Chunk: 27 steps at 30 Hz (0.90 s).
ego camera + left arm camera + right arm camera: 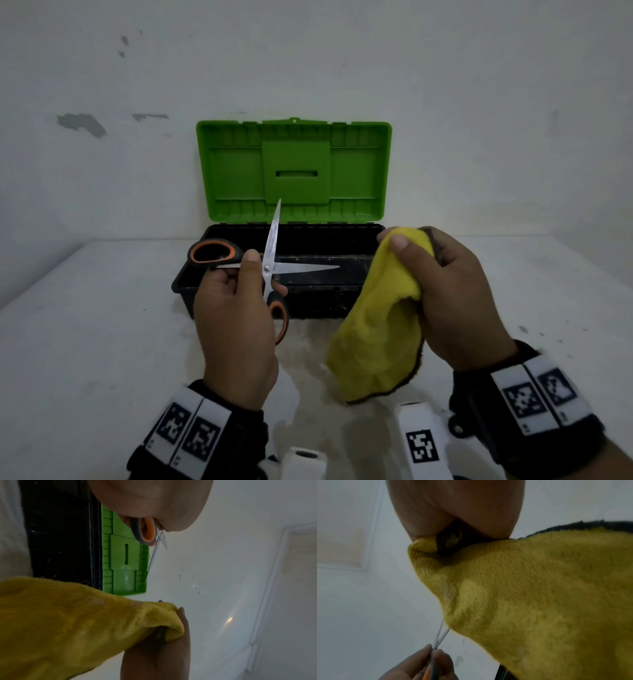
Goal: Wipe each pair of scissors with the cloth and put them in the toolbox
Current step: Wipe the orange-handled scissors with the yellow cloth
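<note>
The left hand [233, 329] holds a pair of scissors [270, 270] in the air in front of the toolbox [274, 298]. Its thumb and fingers [251, 263] are curled and pinch the scissors near the pivot, where the two blades cross. The blades are spread wide apart: one points up toward the green lid [294, 168], the other points right, over the open black box. One orange and grey handle loop sticks out to the left of the hand, and the other hangs below it, partly hidden by the palm.

The right hand [455, 298] grips a yellow cloth [380, 325] with a dark edge. Its fingers are curled round the bunched top of the cloth, the thumb pressing on the front, and the rest of the cloth hangs down loose above the table [85, 342]. The cloth is near the tip of the sideways blade but apart from it.

The toolbox stands on the white table against a white wall [479, 85], with its lid tilted back and open. What is inside the dark box cannot be told.
</note>
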Motion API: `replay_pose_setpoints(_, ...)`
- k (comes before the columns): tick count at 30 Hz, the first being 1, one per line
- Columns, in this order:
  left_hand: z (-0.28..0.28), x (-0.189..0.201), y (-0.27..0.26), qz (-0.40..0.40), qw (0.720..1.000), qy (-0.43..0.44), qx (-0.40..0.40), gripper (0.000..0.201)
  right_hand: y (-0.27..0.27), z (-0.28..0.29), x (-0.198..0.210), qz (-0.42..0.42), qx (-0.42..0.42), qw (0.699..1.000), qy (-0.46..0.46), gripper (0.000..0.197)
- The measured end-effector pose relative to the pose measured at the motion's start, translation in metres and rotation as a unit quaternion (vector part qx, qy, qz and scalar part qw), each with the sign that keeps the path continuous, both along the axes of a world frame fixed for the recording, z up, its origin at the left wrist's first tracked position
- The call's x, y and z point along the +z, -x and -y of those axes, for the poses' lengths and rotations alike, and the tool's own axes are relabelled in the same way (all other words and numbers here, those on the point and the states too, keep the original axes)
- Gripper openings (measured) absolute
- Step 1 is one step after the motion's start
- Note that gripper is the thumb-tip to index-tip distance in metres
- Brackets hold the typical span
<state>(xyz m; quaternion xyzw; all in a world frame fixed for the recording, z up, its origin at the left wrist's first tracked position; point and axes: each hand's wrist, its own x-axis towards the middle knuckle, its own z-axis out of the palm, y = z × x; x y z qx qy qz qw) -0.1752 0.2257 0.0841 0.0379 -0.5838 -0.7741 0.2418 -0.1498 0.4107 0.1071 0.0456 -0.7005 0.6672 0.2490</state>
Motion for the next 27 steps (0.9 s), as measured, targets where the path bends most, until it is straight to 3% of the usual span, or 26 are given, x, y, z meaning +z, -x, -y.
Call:
replay_pose_setpoints(4,0.002,0.008,0.009,-0.01,1.0,-0.027,0.001,0.026,0.009,0.02,0.006,-0.001,-0.003,0.998,-0.07,0.029)
replay_pose_setpoints(6,0.001,0.01,0.012,-0.016,0.999,-0.029,0.001,0.026,0.01,0.029,0.003,-0.016,-0.002,0.991,-0.134,0.016)
replay_pose_setpoints(7,-0.001,0.011,0.013,-0.021,0.999,-0.024,0.004,0.027,0.009,0.034,0.001,-0.028,0.0,0.985,-0.168,0.007)
replay_pose_setpoints(11,-0.007,0.009,0.01,-0.03,0.999,0.006,0.013,0.029,0.01,0.053,-0.009,-0.123,-0.059,0.944,-0.301,0.019)
replay_pose_setpoints(15,-0.01,0.005,0.008,-0.039,0.998,0.039,0.03,0.032,0.015,0.063,-0.01,-0.154,-0.106,0.922,-0.34,0.018)
replay_pose_setpoints(22,-0.008,0.006,-0.003,-0.011,0.999,0.041,0.025,0.034,0.011,0.07,-0.013,-0.181,-0.09,0.892,-0.404,0.034)
replay_pose_setpoints(27,-0.006,0.01,-0.011,-0.004,0.999,0.041,0.022,0.032,-0.006,0.072,-0.013,-0.204,-0.08,0.87,-0.441,0.028)
